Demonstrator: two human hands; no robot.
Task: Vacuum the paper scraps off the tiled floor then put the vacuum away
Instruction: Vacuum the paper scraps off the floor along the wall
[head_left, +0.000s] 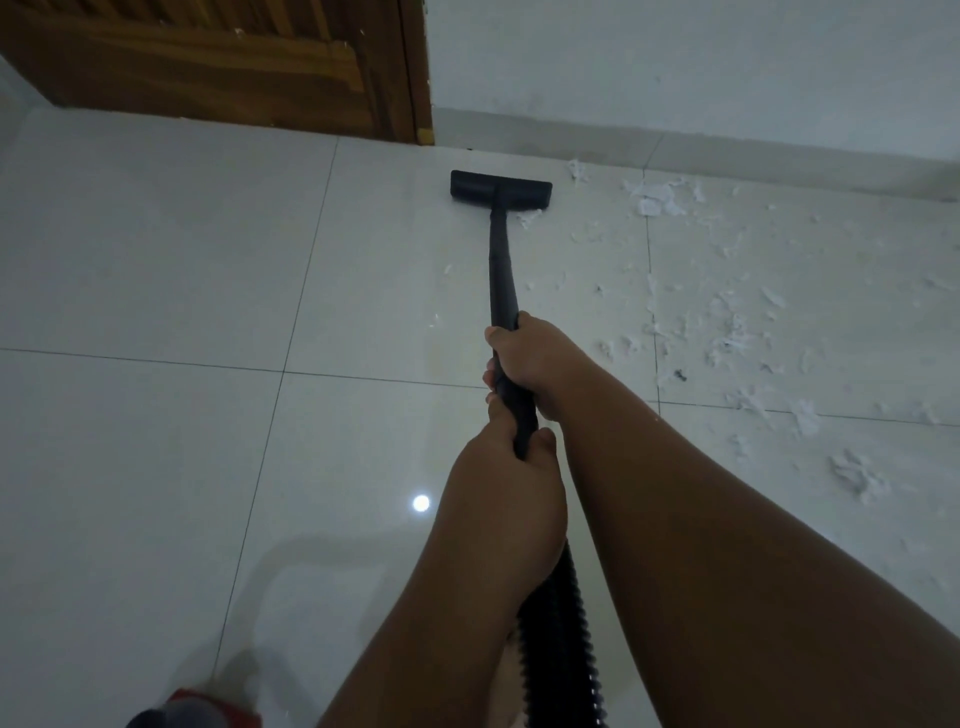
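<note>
A black vacuum wand (503, 270) runs from my hands out to its flat black floor head (500, 190), which lies on the white tiled floor (156, 260) near the wall. My right hand (530, 358) grips the wand higher up. My left hand (506, 457) grips it just below, where the ribbed black hose (558, 639) begins. White paper scraps (727, 332) are scattered over the tiles to the right of the wand, thickest near the wall at the right of the floor head.
A brown wooden door (218, 67) stands at the top left, with a white wall and skirting (727, 104) along the back. A red and grey vacuum body (208, 709) shows at the bottom left edge.
</note>
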